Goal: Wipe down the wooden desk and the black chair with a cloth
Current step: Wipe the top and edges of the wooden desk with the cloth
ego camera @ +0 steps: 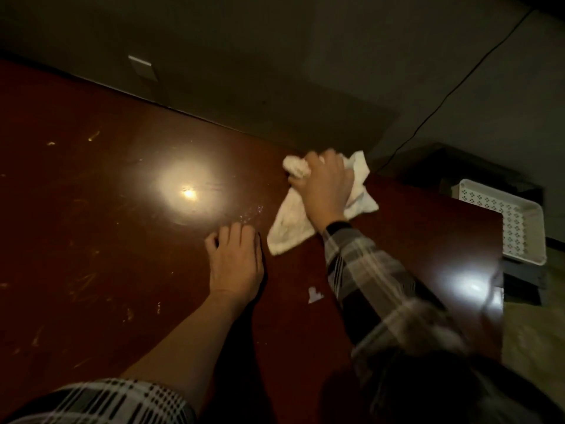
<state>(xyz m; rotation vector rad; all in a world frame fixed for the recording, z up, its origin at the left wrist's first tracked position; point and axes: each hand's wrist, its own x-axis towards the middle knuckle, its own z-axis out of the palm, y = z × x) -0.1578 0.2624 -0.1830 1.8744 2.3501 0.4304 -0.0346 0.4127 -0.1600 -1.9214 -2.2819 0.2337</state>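
Observation:
A dark reddish wooden desk (107,209) fills most of the view, its glossy top scratched and reflecting a lamp. My right hand (324,188) presses a crumpled white cloth (289,231) onto the desk near its far edge, fingers closed over the bunched part. My left hand (235,261) rests flat on the desk top just left of the cloth, fingers together, holding nothing. The black chair is not in view.
A small white paper scrap (315,295) lies on the desk near my right forearm. Past the desk's right end a white perforated plastic basket (519,221) sits on something dark. A black cable (458,87) runs down the wall behind.

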